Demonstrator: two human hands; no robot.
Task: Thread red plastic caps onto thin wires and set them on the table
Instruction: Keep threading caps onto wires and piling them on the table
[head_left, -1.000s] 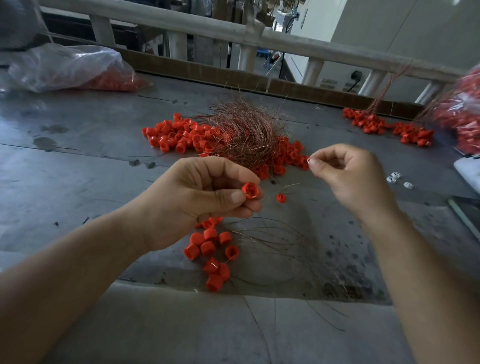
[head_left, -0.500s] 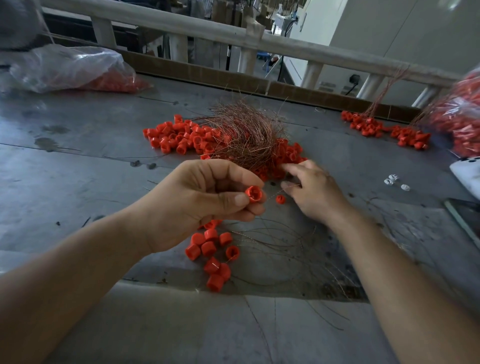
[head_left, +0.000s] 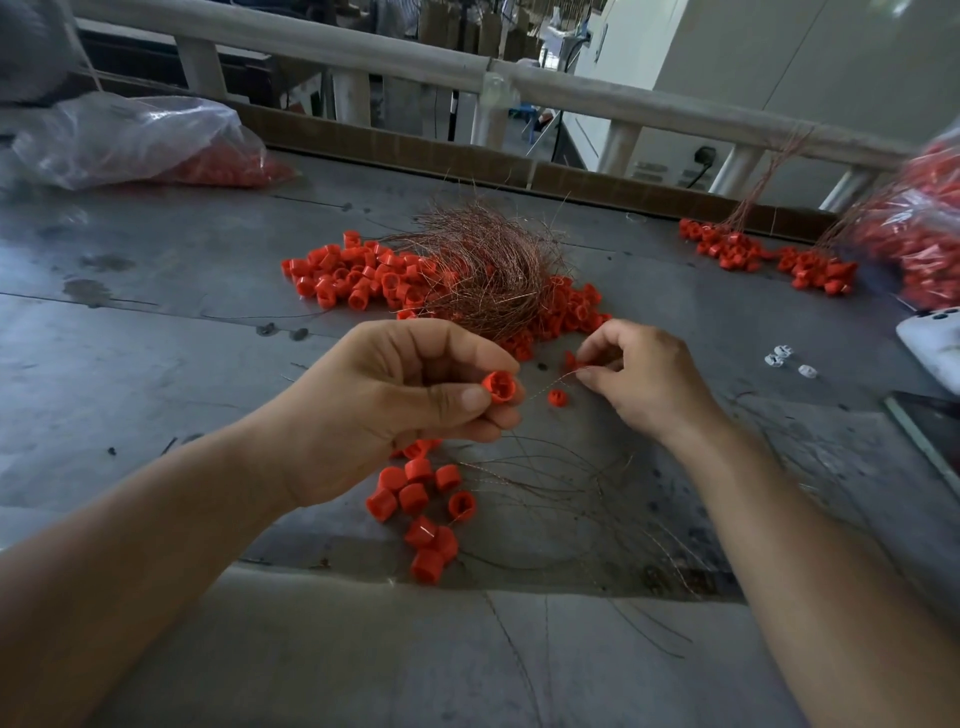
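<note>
My left hand (head_left: 395, 400) pinches a red plastic cap (head_left: 500, 387) between thumb and fingers, its open end facing me. My right hand (head_left: 641, 382) pinches a thin copper wire (head_left: 550, 384) whose free end points toward the cap, a short gap apart. A single loose red cap (head_left: 557, 398) lies on the table between my hands. A heap of loose caps (head_left: 363, 275) and a tangled bundle of copper wires (head_left: 488, 270) lie just beyond. Several caps with wires attached (head_left: 421, 512) lie below my left hand.
Two clusters of wired caps (head_left: 769, 260) lie at the far right by a plastic bag of caps (head_left: 924, 228). Another bag (head_left: 140, 143) sits far left. Small white pieces (head_left: 779, 358), a white object (head_left: 935, 338) and a dark flat object (head_left: 930, 431) lie right. A railing (head_left: 467, 67) runs behind.
My right hand dropped from its raised position to the wire pile, then drew back a little holding a wire aimed at the cap. My left hand stayed put with its cap.
</note>
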